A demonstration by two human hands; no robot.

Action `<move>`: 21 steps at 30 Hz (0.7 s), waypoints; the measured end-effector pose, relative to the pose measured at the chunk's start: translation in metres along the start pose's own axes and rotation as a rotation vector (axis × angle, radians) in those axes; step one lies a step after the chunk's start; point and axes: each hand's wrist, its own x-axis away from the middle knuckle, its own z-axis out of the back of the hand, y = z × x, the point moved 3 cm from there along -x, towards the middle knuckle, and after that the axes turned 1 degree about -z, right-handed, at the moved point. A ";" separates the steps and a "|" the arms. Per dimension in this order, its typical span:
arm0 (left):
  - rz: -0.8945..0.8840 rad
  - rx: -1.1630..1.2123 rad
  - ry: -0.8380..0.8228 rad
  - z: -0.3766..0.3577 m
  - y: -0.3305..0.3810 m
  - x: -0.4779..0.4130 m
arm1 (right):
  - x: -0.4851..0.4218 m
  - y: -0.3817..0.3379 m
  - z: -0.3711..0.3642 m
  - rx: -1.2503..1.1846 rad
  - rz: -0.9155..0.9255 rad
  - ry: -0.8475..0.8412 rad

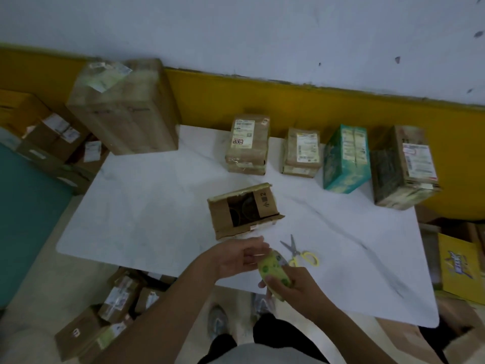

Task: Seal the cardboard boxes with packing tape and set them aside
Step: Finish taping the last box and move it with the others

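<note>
A small cardboard box (242, 211) lies on the white table (147, 214) with its top flaps apart, dark contents showing inside. Just in front of it, my right hand (294, 290) grips a yellow-green roll of packing tape (273, 271) from below. My left hand (241, 256) is at the roll's upper left side, fingers lightly curled against it; whether it pinches the tape end I cannot tell. Yellow-handled scissors (299, 252) lie on the table right of my hands.
Along the back edge stand a large brown box (126, 109), two small brown boxes (248, 145) (301, 153), a teal box (343, 158) and a taped box (404, 166). More boxes crowd the floor at the left (105, 319) and right (456, 264).
</note>
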 end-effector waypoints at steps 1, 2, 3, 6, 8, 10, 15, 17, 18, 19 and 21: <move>-0.030 -0.060 0.013 0.000 0.006 0.006 | 0.000 -0.001 0.002 -0.018 0.000 0.012; -0.065 -0.127 0.036 0.001 0.014 0.011 | 0.000 -0.001 0.004 -0.036 -0.007 0.021; -0.104 -0.192 0.066 0.001 0.023 0.016 | -0.002 -0.001 0.006 -0.058 -0.019 0.024; -0.239 -0.421 0.172 -0.007 0.054 0.023 | -0.010 -0.010 0.007 -0.121 -0.048 0.029; -0.341 -0.665 0.259 -0.013 0.074 0.021 | -0.018 -0.020 0.006 -0.167 -0.040 0.048; -0.394 -0.812 0.326 -0.012 0.088 0.015 | -0.029 -0.029 0.003 -0.257 -0.031 0.043; -0.312 -0.773 0.292 0.009 0.094 -0.013 | -0.060 -0.026 -0.012 -0.458 -0.141 0.066; -0.228 -0.754 0.269 0.022 0.088 -0.027 | -0.063 -0.023 -0.017 -0.469 -0.199 0.096; -0.183 -0.742 0.242 0.027 0.085 -0.033 | -0.064 -0.024 -0.020 -0.456 -0.218 0.114; -0.144 -0.740 0.211 0.031 0.082 -0.039 | -0.065 -0.024 -0.023 -0.440 -0.240 0.132; -0.105 -0.776 0.165 0.038 0.079 -0.050 | -0.067 -0.024 -0.028 -0.426 -0.296 0.172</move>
